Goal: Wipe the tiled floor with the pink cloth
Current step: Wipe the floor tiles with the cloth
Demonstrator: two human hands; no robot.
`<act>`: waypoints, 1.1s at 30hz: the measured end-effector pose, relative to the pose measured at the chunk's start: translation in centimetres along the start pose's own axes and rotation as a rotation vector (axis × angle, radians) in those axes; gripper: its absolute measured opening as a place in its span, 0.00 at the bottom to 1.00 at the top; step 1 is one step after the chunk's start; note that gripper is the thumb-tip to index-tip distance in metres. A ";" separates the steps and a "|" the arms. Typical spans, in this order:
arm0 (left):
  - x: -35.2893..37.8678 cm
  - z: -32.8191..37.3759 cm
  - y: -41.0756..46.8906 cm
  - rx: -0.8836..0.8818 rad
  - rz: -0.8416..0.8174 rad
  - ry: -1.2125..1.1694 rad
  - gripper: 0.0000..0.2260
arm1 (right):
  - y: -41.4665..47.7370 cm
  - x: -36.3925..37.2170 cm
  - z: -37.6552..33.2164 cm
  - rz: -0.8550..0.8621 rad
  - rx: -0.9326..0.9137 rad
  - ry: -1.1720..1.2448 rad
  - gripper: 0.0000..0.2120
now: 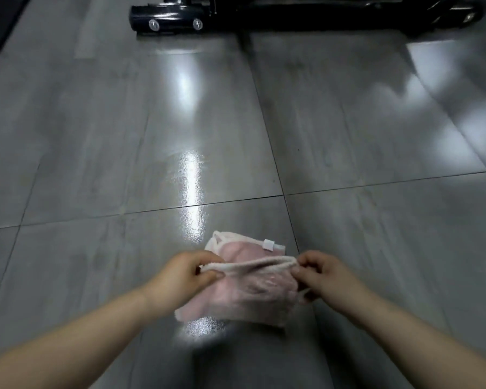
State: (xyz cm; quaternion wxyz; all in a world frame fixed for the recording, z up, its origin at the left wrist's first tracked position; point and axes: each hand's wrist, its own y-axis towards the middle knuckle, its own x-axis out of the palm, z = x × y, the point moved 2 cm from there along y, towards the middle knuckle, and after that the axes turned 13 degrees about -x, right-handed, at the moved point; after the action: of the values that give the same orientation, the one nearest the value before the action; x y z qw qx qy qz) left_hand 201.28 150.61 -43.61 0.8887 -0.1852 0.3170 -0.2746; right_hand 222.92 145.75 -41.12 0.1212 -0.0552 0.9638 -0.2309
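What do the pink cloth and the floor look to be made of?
The pink cloth: soft looped fabric, probably terry or microfibre, matte; it folds limply and has a fuzzy pale hem. The floor: large grey tiles, likely glazed ceramic or porcelain, glossy; sharp light reflections and thin dark grout lines.

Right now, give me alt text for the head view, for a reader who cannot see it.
Two bare hands hold a pink cloth over a glossy grey tiled floor: the left hand pinches one end of its rolled top edge, the right hand the other. A black wheeled machine lies on the floor at the far edge.
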 end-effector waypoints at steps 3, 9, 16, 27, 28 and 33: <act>0.9 -1.6 4.3 -0.021 0.104 0.077 0.20 | 4.9 0.4 2.1 0.185 -0.055 -0.252 0.04; -1.3 -7.9 5.3 -0.213 0.596 0.446 0.27 | 6.7 7.3 7.5 -0.152 -0.513 -1.351 0.30; -6.4 -17.5 6.0 -0.656 0.681 0.396 0.28 | 11.1 6.0 11.6 -0.093 -0.476 -1.300 0.25; -6.5 -18.9 6.6 -0.682 0.675 0.463 0.35 | 27.1 15.1 -0.4 0.232 -0.065 -1.022 0.27; -6.6 -19.0 6.6 -0.675 0.662 0.478 0.35 | 27.4 18.0 -0.9 0.102 -0.290 -1.072 0.26; -7.0 -18.9 6.6 -0.657 0.623 0.431 0.34 | 33.3 15.4 -2.4 -0.105 -0.902 -1.226 0.25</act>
State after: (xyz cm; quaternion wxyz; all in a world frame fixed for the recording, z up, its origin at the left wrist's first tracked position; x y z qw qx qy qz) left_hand 186.60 157.03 -57.48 0.7374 -0.2909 0.6034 0.0863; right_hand 205.81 173.82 -57.50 0.5892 -0.2634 0.7212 0.2517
